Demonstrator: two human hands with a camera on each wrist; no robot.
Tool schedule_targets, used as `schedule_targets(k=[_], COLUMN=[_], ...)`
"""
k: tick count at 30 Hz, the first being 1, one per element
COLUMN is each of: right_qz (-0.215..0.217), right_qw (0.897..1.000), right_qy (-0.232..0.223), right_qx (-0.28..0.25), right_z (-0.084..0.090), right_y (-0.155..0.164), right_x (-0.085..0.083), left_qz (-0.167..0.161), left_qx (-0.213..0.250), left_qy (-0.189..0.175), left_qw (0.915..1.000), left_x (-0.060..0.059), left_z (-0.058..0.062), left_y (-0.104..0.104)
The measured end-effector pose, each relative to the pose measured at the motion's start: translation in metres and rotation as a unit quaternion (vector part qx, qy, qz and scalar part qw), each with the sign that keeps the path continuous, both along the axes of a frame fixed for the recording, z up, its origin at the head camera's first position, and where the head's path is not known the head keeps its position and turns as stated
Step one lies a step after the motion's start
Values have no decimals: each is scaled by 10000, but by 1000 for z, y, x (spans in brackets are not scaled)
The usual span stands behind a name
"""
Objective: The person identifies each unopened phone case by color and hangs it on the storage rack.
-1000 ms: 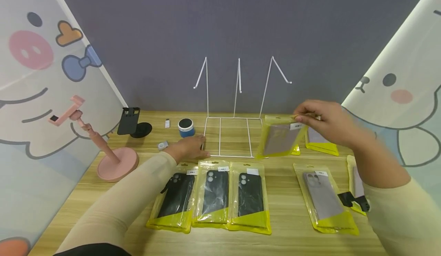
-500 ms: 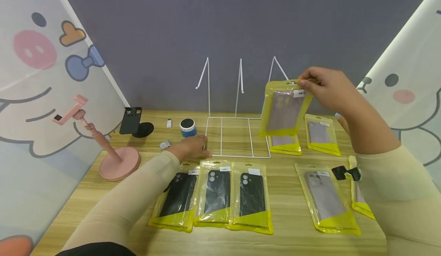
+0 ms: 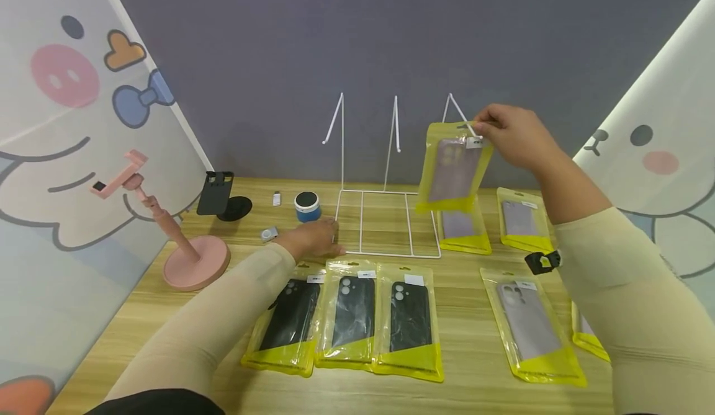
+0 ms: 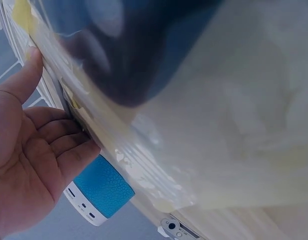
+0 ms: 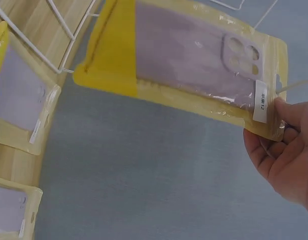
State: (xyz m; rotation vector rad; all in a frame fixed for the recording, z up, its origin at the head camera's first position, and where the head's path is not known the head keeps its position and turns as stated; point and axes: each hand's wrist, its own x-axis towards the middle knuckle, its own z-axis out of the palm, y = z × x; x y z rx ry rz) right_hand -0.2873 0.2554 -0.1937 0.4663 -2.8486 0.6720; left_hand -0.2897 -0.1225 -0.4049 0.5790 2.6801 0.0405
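My right hand (image 3: 505, 134) pinches the upper right corner of a yellow-edged clear bag holding a light purple phone case (image 3: 454, 167). That bag hangs upright off the table, its hang hole right at the tip of the right hook of a white wire display rack (image 3: 410, 223). In the right wrist view, the hook's rod meets the hole beside my thumb, and a white label (image 5: 260, 101) shows. My left hand (image 3: 314, 239) rests at the rack's front left corner, thumb spread toward the front bar; in the left wrist view its fingertips are partly hidden behind a blurred bag.
Several bagged black phone cases (image 3: 354, 312) lie in front of the rack. More bagged purple cases (image 3: 525, 319) lie at the right. A blue speaker (image 3: 308, 207), a black phone stand (image 3: 218, 195) and a pink phone stand (image 3: 195, 263) stand at the left.
My right hand has raised the bagged purple case from near the table to hook height, then shifted it left onto the right hook's tip. My left hand stays at the rack's corner.
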Motion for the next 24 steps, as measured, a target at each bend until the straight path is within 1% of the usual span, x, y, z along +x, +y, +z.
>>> schedule_targets(k=[6, 11, 16, 20, 24], right_qz=[-216, -392, -615, -785, -883], right_qw=[9996, 9990, 9978, 9963, 9956], right_qy=[-181, -209, -259, -342, -317], right_qx=[-58, -28, -50, -93, -82], right_z=[4, 7, 7, 7, 8], right_y=[0, 0, -1, -3, -4], right_x=[-24, -43, -58, -67, -75], left_qz=[25, 60, 42, -13, -62], left_qx=[55, 122, 194, 138, 145], left_qy=[-33, -63, -88, -56, -30], left_qw=[10000, 9999, 9998, 9999, 9999], left_x=[1, 2, 3, 4, 3], left_z=[2, 2, 4, 2, 1], left_y=[2, 4, 8, 9, 9])
